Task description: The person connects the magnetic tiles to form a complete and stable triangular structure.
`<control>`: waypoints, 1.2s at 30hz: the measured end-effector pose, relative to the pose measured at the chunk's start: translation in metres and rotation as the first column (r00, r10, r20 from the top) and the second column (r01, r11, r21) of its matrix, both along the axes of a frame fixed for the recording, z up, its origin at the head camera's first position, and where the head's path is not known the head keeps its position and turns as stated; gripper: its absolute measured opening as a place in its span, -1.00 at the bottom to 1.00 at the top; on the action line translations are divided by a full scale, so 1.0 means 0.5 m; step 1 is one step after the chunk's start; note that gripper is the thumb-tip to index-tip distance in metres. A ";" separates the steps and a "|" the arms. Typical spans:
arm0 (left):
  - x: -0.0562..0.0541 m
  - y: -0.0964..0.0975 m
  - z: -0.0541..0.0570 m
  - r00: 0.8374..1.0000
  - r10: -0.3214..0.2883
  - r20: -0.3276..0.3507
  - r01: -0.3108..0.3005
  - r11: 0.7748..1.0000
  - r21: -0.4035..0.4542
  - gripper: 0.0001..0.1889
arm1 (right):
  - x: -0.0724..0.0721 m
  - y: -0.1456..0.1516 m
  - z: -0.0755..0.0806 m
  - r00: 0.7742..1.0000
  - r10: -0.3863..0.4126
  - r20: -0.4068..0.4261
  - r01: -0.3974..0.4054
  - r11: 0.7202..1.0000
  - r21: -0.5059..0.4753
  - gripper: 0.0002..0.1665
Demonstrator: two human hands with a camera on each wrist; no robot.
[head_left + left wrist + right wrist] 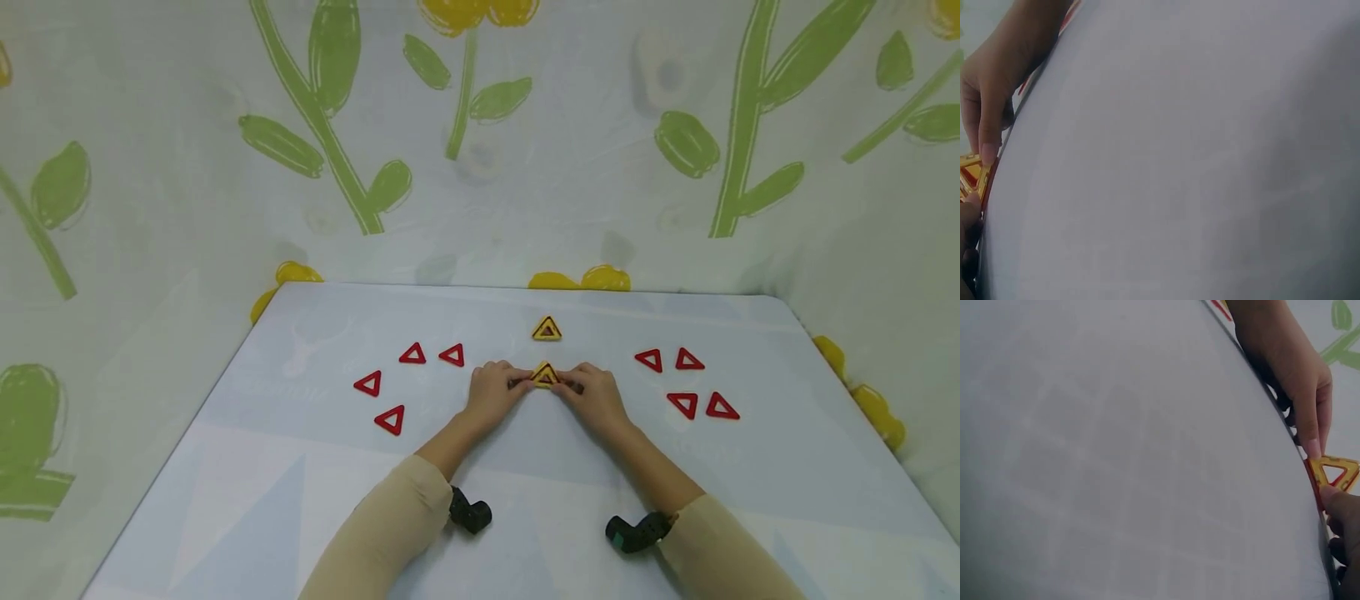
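While left fingers (518, 389) and right fingers (566, 392) pinch a yellow triangle (545, 372) | lower corners partly hidden | left wrist view crops it

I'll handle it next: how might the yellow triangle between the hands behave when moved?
The yellow triangle is probably stiff: its edges look straight though pinched. Its open middle suggests lightness; three corners make rolling unlikely.

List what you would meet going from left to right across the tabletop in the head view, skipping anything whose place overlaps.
Four red triangles → left grip → nearer yellow triangle → right grip → another four red triangles.
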State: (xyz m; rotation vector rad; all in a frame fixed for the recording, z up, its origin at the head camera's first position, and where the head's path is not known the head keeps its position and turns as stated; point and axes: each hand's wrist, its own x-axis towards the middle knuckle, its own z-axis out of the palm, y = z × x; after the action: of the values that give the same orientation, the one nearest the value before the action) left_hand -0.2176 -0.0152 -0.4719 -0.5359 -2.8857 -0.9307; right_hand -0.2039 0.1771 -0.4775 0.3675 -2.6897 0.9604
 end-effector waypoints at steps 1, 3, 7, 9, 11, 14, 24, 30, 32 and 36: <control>-0.002 0.000 -0.001 1.000 0.001 0.005 -0.001 1.000 -0.002 -0.69 | -0.002 0.001 -0.003 1.000 -0.001 -0.001 0.001 1.000 -0.003 -0.66; -0.007 0.002 -0.003 1.000 0.000 -0.003 0.000 1.000 -0.002 -0.69 | -0.006 0.002 -0.006 1.000 -0.004 0.002 0.004 1.000 -0.016 -0.65; -0.018 0.006 -0.004 1.000 0.002 -0.030 -0.002 1.000 -0.004 -0.69 | -0.019 0.006 -0.007 1.000 -0.001 0.005 0.001 0.999 -0.042 -0.66; -0.024 0.008 -0.003 0.999 0.006 -0.045 -0.007 1.000 -0.010 -0.70 | -0.028 0.008 -0.004 1.000 0.010 0.017 -0.009 0.998 -0.059 -0.66; -0.031 0.009 -0.002 0.999 0.011 -0.044 -0.012 1.000 -0.014 -0.69 | -0.039 0.011 -0.001 0.999 0.018 0.030 -0.016 0.998 -0.063 -0.66; -0.039 0.011 -0.001 0.999 0.019 -0.043 -0.020 1.000 -0.024 -0.69 | -0.052 0.014 -0.001 0.998 0.024 0.054 -0.021 0.998 -0.052 -0.66; -0.060 0.024 -0.002 0.999 0.053 -0.015 -0.053 0.996 -0.067 -0.67 | -0.067 0.018 -0.007 0.997 -0.020 0.081 0.029 0.993 -0.115 -0.64; -0.068 0.031 -0.001 0.997 0.075 -0.011 -0.075 0.995 -0.068 -0.67 | -0.078 0.015 -0.001 0.994 -0.040 0.106 0.052 0.992 -0.117 -0.64; -0.069 0.032 -0.001 0.997 0.080 -0.013 -0.080 0.995 -0.058 -0.67 | -0.080 0.015 0.001 0.993 -0.042 0.110 0.054 0.992 -0.111 -0.64; -0.070 0.030 -0.002 0.996 0.083 -0.024 -0.084 0.996 -0.035 -0.66 | -0.081 0.016 0.005 0.993 -0.033 0.110 0.045 0.993 -0.105 -0.62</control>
State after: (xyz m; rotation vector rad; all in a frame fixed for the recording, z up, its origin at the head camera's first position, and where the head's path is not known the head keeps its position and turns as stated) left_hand -0.2527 -0.0002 -0.4730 -0.4212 -2.8851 -0.8578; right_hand -0.2443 0.1853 -0.4752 0.2466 -2.7149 1.1383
